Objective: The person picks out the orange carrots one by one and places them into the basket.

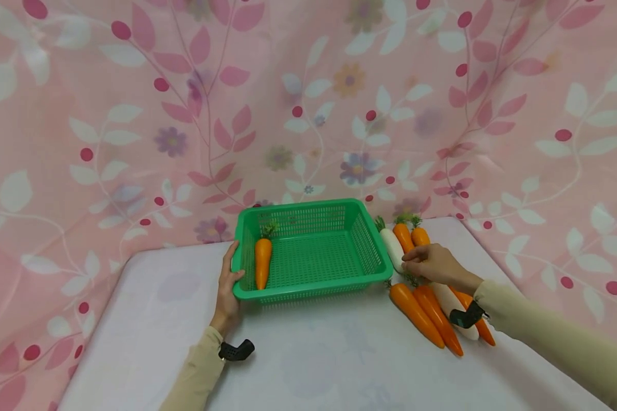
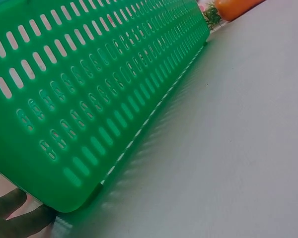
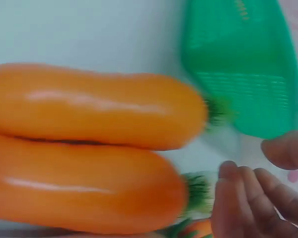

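Observation:
My left hand [image 1: 228,291] grips the left end of a green plastic basket [image 1: 313,284], thumb over the rim and fingers along the outside. One orange carrot [image 1: 263,264] with a leafy green top lies inside at the left. To the basket's right, my right hand [image 1: 437,265] hovers among carrots and white radishes, thumb apart from the fingers and nothing between them. Just beyond it lie a white radish [image 1: 392,246] and two carrots. Below it are a carrot [image 1: 416,315], more carrots and another white radish [image 1: 444,299], partly covered by the wrist.
A white cloth [image 1: 308,354] covers the table. Pink floral fabric [image 1: 308,103] hangs behind and at both sides, close to the table's back edge. Black wrist cameras, such as the left one [image 1: 236,350], sit on both wrists.

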`<state>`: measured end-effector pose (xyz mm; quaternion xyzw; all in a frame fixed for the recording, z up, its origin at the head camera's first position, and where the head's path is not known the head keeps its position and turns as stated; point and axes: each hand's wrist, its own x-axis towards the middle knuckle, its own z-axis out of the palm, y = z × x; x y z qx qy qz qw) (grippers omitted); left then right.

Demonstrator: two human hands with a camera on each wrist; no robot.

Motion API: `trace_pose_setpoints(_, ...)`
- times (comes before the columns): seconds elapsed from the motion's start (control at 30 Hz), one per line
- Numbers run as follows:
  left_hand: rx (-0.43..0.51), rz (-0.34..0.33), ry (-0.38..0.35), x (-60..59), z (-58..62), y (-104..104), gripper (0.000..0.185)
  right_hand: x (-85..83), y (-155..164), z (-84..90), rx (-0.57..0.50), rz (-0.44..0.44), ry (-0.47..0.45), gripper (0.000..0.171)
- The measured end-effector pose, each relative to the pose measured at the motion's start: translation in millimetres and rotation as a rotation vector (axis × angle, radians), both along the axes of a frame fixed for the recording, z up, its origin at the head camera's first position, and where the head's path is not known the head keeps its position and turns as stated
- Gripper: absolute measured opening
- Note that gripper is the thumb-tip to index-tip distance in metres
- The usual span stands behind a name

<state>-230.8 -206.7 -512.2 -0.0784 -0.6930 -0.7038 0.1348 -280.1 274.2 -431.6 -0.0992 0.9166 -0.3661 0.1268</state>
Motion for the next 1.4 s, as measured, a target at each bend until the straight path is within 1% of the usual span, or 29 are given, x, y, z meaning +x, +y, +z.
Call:
trace_pose_setpoints(0.1, 0.005, -0.005, -0.005, 0.5, 0.7, 0.4, 0.069, 10.4, 4.5, -7.8, 0.06, 0.03, 0.044, 0.036)
trace_pose_setpoints(0.23, 0.005, -0.007, -0.009, 0.3, 1.2, 0.0, 0.069, 21.7, 6.0, -12.1, 0.116, 0.089, 0.15, 0.032)
trace_pose_setpoints(0.4, -0.002, -0.016, -0.021, 0.3, 0.3, 0.2, 0.069, 32.7, 1.6, -14.4, 0.164, 0.122, 0.249, 0.037)
trace_pose_setpoints(0.63, 0.021, -0.024, -0.027, -0.4, -0.6, 0.1, 0.068, 40.6, -3.4, -23.6, 0.296, 0.166, 0.359, 0.035)
trace_pose_setpoints(0.7, 0.02, -0.023, -0.033, 0.0, -0.8, 0.4, 0.068, 41.2, -4.0, -26.1, 0.314, 0.172, 0.383, 0.034)
trace_pose_setpoints(0.9, 0.006, -0.014, -0.037, 1.4, 0.2, 0.3, 0.068, 42.7, -9.5, -24.3, 0.334, 0.178, 0.413, 0.036)
trace_pose_setpoints(1.13, 0.011, -0.015, -0.039, 2.1, 1.1, -1.3, 0.068, 41.7, -26.9, -19.8, 0.387, 0.202, 0.405, 0.037)
trace_pose_setpoints(1.23, 0.004, -0.009, -0.035, 2.6, 1.5, -0.9, 0.067, 40.9, -32.4, -21.5, 0.415, 0.195, 0.409, 0.039)
trace_pose_setpoints(1.4, -0.022, 0.001, -0.024, 4.5, 2.2, 1.7, 0.067, 40.3, -35.8, -27.1, 0.419, 0.209, 0.446, 0.04)
